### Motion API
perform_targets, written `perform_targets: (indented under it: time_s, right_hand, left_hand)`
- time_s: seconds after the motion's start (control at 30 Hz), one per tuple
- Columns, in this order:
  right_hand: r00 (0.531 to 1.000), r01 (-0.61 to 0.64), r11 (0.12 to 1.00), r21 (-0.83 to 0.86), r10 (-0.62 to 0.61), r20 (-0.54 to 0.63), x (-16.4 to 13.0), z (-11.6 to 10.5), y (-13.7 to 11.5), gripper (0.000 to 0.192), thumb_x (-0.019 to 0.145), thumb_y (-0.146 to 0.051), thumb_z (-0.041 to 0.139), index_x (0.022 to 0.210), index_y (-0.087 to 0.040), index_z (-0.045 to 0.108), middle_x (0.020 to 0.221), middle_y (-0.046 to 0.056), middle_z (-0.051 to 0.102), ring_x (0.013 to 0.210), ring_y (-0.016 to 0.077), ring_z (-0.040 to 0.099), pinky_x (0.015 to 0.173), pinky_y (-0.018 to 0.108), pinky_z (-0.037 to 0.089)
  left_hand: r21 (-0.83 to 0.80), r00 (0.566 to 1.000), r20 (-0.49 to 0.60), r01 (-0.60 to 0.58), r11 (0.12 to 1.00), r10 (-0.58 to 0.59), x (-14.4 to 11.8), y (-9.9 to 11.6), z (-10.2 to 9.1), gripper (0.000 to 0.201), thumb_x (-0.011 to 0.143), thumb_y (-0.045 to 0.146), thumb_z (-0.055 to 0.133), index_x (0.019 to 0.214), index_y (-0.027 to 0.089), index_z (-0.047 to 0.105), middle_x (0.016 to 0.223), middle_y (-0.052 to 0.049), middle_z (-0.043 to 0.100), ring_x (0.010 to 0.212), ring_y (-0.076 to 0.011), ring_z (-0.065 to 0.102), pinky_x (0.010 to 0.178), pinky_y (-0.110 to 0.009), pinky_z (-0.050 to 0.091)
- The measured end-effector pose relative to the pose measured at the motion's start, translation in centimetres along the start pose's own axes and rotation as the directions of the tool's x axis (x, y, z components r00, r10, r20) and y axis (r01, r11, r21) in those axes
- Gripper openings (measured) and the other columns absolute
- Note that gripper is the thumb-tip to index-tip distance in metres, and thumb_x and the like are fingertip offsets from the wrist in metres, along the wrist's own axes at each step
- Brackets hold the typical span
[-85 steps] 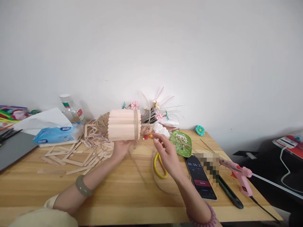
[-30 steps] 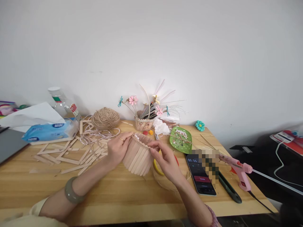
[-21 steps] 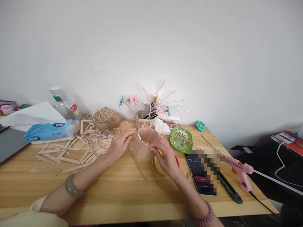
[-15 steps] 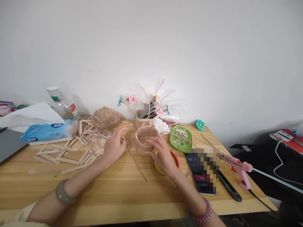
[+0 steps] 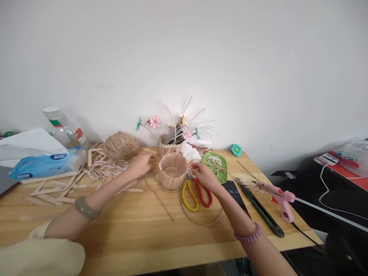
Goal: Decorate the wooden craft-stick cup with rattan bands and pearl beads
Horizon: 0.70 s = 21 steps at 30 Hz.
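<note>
A small round pot (image 5: 172,174) covered in wooden craft sticks stands upright on the table between my hands. My left hand (image 5: 143,164) is at its left, fingers stretched towards the pot and apart from its wall; I see nothing held in them. Thin twine (image 5: 161,201) lies around the pot's base and trails forward across the wood. At the pot's right, my right hand (image 5: 203,175) hovers over scissors (image 5: 192,195) with one yellow and one red handle. Its fingers are slightly bent and loose, near the blades, which it partly hides.
Behind the pot stands a holder (image 5: 169,148) with craft flowers. A twine ball (image 5: 120,145), bead strings and craft sticks (image 5: 66,189) lie left, beside blue wipes (image 5: 43,165). Rightward are a green plate (image 5: 221,174), a phone (image 5: 234,195), a dark green tool (image 5: 267,220) and a pink glue gun (image 5: 283,201).
My right hand has let go of the pot's rim and moved right, over the scissors. My left hand has shifted slightly and its fingers have straightened. The view has turned a little right.
</note>
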State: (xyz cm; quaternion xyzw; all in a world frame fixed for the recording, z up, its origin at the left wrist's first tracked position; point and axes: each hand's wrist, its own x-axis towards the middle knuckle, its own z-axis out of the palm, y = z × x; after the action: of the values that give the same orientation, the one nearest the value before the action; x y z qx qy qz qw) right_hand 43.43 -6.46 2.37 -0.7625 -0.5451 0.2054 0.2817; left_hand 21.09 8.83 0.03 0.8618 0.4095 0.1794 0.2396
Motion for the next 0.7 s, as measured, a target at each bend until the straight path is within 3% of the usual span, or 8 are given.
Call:
perform_targets:
  time_s: [0.13, 0.33, 0.53, 0.7]
  right_hand:
    - [0.992, -0.022, 0.969, -0.248, 0.052, 0.114, 1.5, 0.7, -0.4, 0.019, 0.087, -0.028, 0.055, 0.098, -0.013, 0.060, 0.098, 0.005, 0.063, 0.087, 0.0167, 0.060, 0.079, 0.037, 0.049]
    - [0.992, -0.010, 0.896, -0.443, 0.066, 0.112, 2.7, 1.7, -0.8, 0.026, 0.089, -0.031, 0.053, 0.109, -0.015, 0.056, 0.110, 0.007, 0.058, 0.096, 0.0189, 0.058, 0.082, 0.040, 0.049]
    - [0.999, 0.008, 0.905, -0.425, -0.022, -0.028, 2.5, 0.9, -1.4, 0.019, 0.090, -0.026, 0.049, 0.097, -0.014, 0.061, 0.097, 0.008, 0.064, 0.088, 0.0190, 0.060, 0.077, 0.036, 0.048]
    - [0.956, 0.112, 0.945, -0.308, -0.187, -0.226, 0.5, -0.2, -3.4, 0.027, 0.092, -0.022, 0.036, 0.110, -0.014, 0.056, 0.108, 0.012, 0.062, 0.091, 0.0197, 0.059, 0.079, 0.032, 0.044]
  left_hand:
    - [0.172, 0.993, 0.061, 0.089, 0.981, -0.100, 0.8, -0.3, 0.5, 0.029, 0.083, 0.032, 0.058, 0.107, 0.015, 0.057, 0.113, -0.009, 0.059, 0.102, -0.0231, 0.057, 0.088, -0.046, 0.046]
    - [0.207, 0.984, 0.080, 0.139, 0.968, -0.158, 1.4, -0.2, -0.4, 0.025, 0.086, 0.031, 0.055, 0.104, 0.015, 0.058, 0.108, -0.008, 0.060, 0.097, -0.0205, 0.058, 0.084, -0.042, 0.049]
    - [-0.077, 0.996, 0.023, 0.093, 0.993, -0.091, 1.2, -0.1, -3.1, 0.015, 0.082, 0.029, 0.058, 0.085, 0.014, 0.061, 0.083, -0.005, 0.067, 0.080, -0.0181, 0.063, 0.076, -0.037, 0.051]
    - [-0.462, 0.999, -0.035, -0.034, 0.886, 0.020, 0.4, 1.9, -5.3, 0.016, 0.078, 0.028, 0.051, 0.084, 0.016, 0.060, 0.071, -0.005, 0.069, 0.066, -0.0179, 0.067, 0.063, -0.031, 0.054]
